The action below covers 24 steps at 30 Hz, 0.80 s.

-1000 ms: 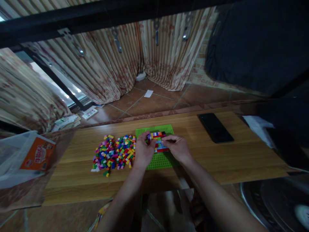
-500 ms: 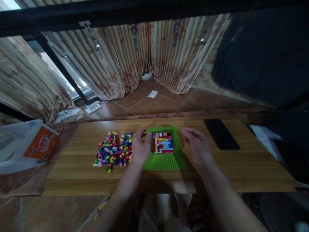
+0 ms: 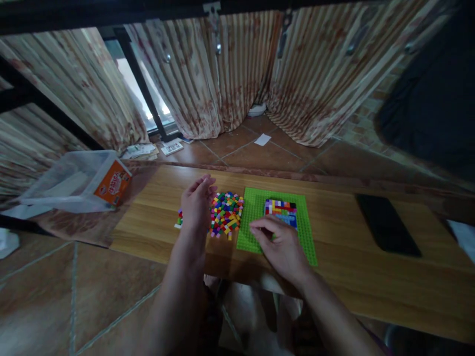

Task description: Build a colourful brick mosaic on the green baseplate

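Observation:
My left hand (image 3: 197, 200) hovers over the left part of a pile of small coloured toy bricks (image 3: 227, 212), hiding some of them. Its fingers are loosely bent and apart, and I see nothing in them. Over the green studded baseplate (image 3: 250, 200) is my right hand (image 3: 280, 242), thumb and forefinger pinched together; whatever may be between them is too small to make out. A block of multicoloured bricks (image 3: 280, 205) sits on the baseplate, its lower part covered by the right hand.
A black phone (image 3: 386, 222) lies on the right of the wooden table (image 3: 345, 267). Left of the table stands a clear plastic tub (image 3: 74, 173) with an orange label (image 3: 113, 183). Curtains (image 3: 237, 79) hang beyond, and a white paper (image 3: 262, 139) lies on the tiled floor.
The camera view has turned left. My left hand has moved off the baseplate's left edge to the brick pile. My right hand has come from the baseplate's right side to over it.

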Each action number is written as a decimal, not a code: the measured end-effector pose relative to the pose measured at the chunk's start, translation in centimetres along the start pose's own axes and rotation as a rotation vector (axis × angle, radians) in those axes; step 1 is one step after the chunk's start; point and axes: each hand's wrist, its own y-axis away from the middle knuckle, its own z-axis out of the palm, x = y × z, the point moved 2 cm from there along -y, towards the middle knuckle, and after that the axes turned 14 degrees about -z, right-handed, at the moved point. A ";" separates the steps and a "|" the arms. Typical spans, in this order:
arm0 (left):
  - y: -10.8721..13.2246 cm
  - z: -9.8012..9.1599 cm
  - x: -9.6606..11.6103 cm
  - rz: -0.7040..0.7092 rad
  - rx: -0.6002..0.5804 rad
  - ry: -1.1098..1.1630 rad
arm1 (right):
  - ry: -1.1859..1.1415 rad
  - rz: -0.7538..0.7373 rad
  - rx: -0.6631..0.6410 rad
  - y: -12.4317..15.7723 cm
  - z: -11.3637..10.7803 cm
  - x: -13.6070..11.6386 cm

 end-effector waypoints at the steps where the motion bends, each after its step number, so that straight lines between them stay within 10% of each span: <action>1: 0.0 -0.2 0.1 -0.016 -0.002 0.023 | 0.027 -0.015 -0.048 0.1 0.7 -0.1; 11: 0.0 -2.5 1.7 -0.009 -0.006 0.155 | 0.288 0.018 -0.352 0.6 5.7 -0.3; 24: 0.0 -4.1 2.5 -0.079 0.000 0.107 | 0.398 -0.045 -0.214 0.0 6.7 0.6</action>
